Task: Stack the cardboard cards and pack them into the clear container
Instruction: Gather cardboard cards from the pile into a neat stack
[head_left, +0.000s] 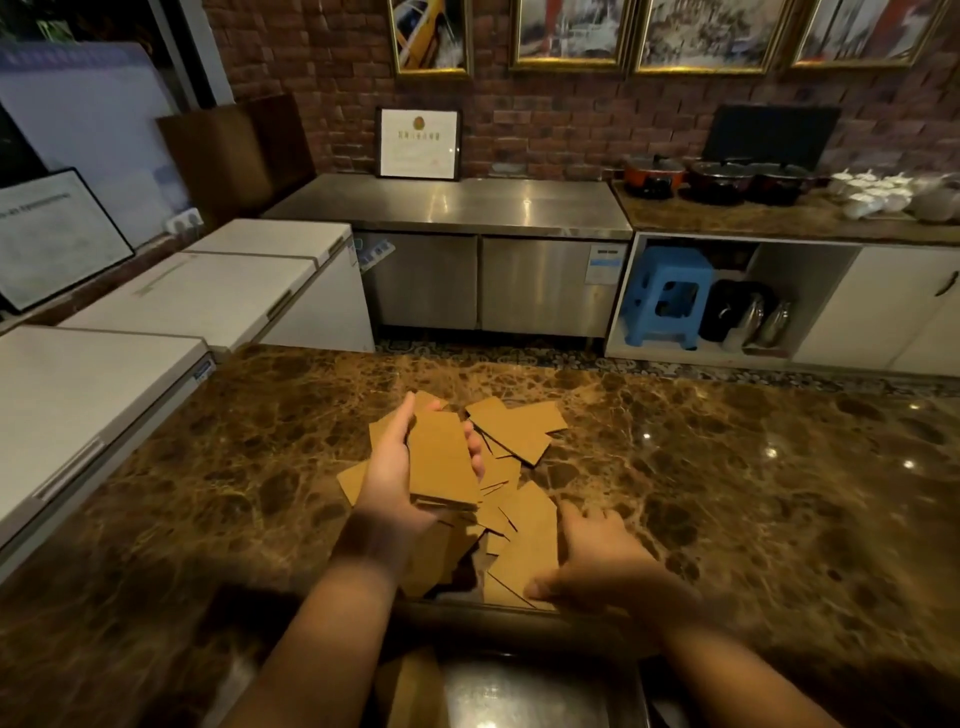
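Several brown cardboard cards (519, 431) lie scattered in a loose pile on the dark marble counter (727, 493). My left hand (395, 467) is raised above the pile and holds a squared stack of cards (441, 457) in its palm, thumb on the left edge, fingertips on the right edge. My right hand (592, 561) rests on a loose card (530, 540) near the counter's front edge, thumb at the card's near corner. At the bottom centre, below the counter edge, sits a shiny container (519, 691) with cards in its left side (415, 686); its outline is dim.
White chest freezers (104, 395) stand to the left of the counter. Across the aisle are a steel cabinet (467, 208), a blue stool (665, 296) and a shelf with pots (717, 179). Bare marble stretches left and right of the pile.
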